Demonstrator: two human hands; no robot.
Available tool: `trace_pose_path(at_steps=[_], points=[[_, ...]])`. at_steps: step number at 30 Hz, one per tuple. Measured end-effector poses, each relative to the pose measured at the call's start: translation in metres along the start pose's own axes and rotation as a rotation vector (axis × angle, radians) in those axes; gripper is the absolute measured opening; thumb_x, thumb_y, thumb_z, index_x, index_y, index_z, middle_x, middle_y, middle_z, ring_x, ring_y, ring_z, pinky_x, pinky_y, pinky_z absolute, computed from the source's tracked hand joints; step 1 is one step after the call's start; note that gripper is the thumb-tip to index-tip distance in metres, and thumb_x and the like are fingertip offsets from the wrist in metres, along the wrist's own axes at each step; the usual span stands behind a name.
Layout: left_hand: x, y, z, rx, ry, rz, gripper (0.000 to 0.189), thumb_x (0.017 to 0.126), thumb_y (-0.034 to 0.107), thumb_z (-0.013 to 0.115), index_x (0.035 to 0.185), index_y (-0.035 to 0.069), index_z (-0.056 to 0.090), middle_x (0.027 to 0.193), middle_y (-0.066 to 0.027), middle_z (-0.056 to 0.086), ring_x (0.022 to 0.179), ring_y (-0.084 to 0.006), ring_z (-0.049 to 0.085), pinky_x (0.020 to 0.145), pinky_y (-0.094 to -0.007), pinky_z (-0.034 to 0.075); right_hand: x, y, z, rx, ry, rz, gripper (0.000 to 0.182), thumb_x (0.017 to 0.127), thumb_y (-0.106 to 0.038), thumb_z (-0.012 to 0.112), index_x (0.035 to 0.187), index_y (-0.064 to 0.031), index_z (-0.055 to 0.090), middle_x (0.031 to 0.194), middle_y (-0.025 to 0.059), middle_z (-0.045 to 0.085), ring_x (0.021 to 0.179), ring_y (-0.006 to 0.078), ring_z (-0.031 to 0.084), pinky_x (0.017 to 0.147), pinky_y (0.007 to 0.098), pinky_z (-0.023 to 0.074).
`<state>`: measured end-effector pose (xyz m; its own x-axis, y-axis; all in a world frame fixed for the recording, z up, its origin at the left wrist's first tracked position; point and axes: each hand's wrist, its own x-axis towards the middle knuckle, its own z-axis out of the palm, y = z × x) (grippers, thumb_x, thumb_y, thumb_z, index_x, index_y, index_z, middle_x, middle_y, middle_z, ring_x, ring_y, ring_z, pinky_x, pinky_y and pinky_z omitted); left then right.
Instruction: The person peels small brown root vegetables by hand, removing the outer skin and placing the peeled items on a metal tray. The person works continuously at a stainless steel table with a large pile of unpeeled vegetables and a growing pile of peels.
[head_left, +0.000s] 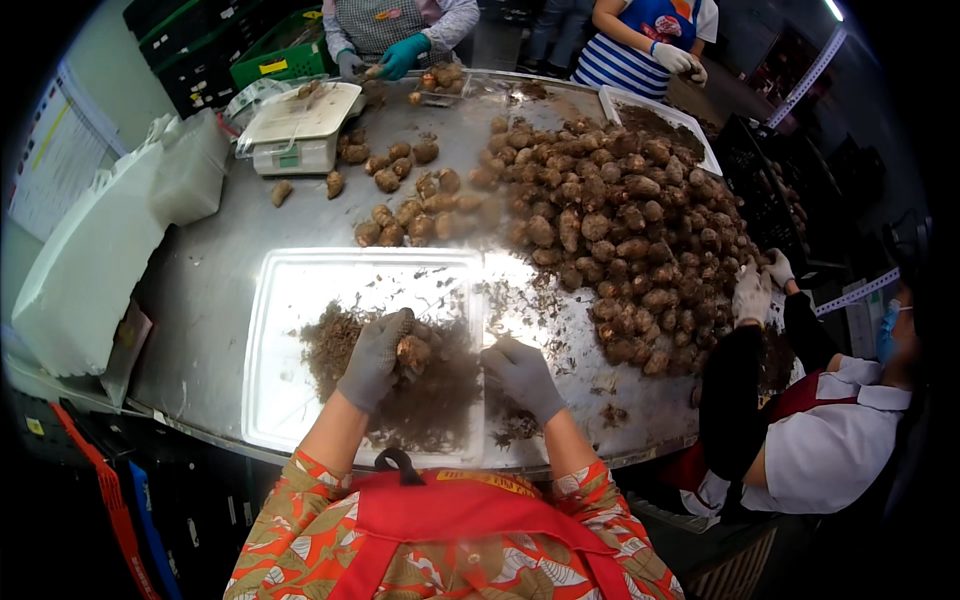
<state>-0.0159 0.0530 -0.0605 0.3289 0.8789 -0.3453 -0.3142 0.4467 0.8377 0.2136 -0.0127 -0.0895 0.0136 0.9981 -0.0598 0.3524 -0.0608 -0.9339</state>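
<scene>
My left hand (373, 365), in a grey glove, grips a brown taro corm (414, 352) with a pale orange cut end. It is above a white plastic tray (260, 330) holding a heap of brown fibrous peelings (328, 341). My right hand (529, 375), also gloved in grey, is by the tray's right rim, apart from the corm. Its fingers are curled; whether something is in them is hidden. Under it, dark scraps (514, 427) lie on the steel table (199, 300).
A large pile of taro corms (615, 217) spreads to the right, with smaller corms (409, 217) beyond the tray. At the back left stand a weighing scale (300, 124) and clear plastic trays (191, 169). A co-worker's gloved hands (752, 292) touch the pile's right edge; two other people stand across the table.
</scene>
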Motion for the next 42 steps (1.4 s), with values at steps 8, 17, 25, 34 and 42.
trace_pose_path(at_steps=[8, 17, 25, 34, 42], points=[[0.102, 0.023, -0.035, 0.071, 0.041, 0.024, 0.056, 0.104, 0.047, 0.045, 0.096, -0.005, 0.063, 0.07, -0.0082, 0.062, 0.043, -0.009, 0.043, 0.037, -0.022, 0.032, 0.032, 0.046, -0.042, 0.207, 0.249, 0.163, 0.019, 0.092, -0.018, 0.063, 0.101, -0.0019, 0.068, 0.091, 0.006, 0.067, 0.082, 0.0136, 0.061, 0.073, 0.0263, 0.0505], [0.194, 0.078, -0.04, 0.216, 0.033, 0.493, 0.047, 0.108, 0.029, 0.04, 0.148, 0.005, 0.036, 0.143, -0.0122, 0.044, 0.119, -0.0272, 0.057, 0.088, -0.0401, 0.059, 0.13, 0.077, -0.083, -0.277, 0.431, 0.025, 0.06, 0.083, -0.033, 0.071, 0.13, 0.0014, 0.057, 0.122, 0.0242, 0.059, 0.113, 0.0379, 0.059, 0.097, 0.0413, 0.0473], [0.237, 0.069, -0.086, 0.736, 0.224, 0.738, 0.048, 0.107, 0.018, 0.042, 0.153, 0.013, 0.029, 0.144, -0.0053, 0.041, 0.128, -0.0218, 0.047, 0.109, -0.0391, 0.04, 0.196, 0.059, -0.082, -0.607, 0.352, 0.229, 0.063, 0.083, -0.032, 0.07, 0.135, -0.002, 0.052, 0.137, 0.025, 0.05, 0.122, 0.0416, 0.054, 0.1, 0.0454, 0.0449], [0.125, 0.03, 0.018, 0.407, -0.059, 0.19, 0.033, 0.102, 0.026, 0.054, 0.109, -0.004, 0.065, 0.101, -0.0153, 0.07, 0.087, -0.0205, 0.069, 0.084, -0.033, 0.058, 0.117, 0.008, -0.067, 0.306, 0.181, 0.011, 0.063, 0.086, -0.018, 0.072, 0.143, -0.0037, 0.049, 0.124, 0.0113, 0.063, 0.094, 0.0147, 0.065, 0.077, 0.0265, 0.0539], [0.06, 0.014, 0.056, 0.729, -0.112, 0.551, 0.024, 0.087, 0.016, 0.069, 0.108, 0.003, 0.07, 0.096, -0.0093, 0.066, 0.091, -0.0198, 0.064, 0.083, -0.0317, 0.052, 0.044, -0.03, -0.027, 0.142, 0.034, 0.012, 0.056, 0.086, -0.013, 0.069, 0.139, -0.0038, 0.053, 0.105, 0.0091, 0.065, 0.08, 0.0107, 0.063, 0.072, 0.0261, 0.0533]])
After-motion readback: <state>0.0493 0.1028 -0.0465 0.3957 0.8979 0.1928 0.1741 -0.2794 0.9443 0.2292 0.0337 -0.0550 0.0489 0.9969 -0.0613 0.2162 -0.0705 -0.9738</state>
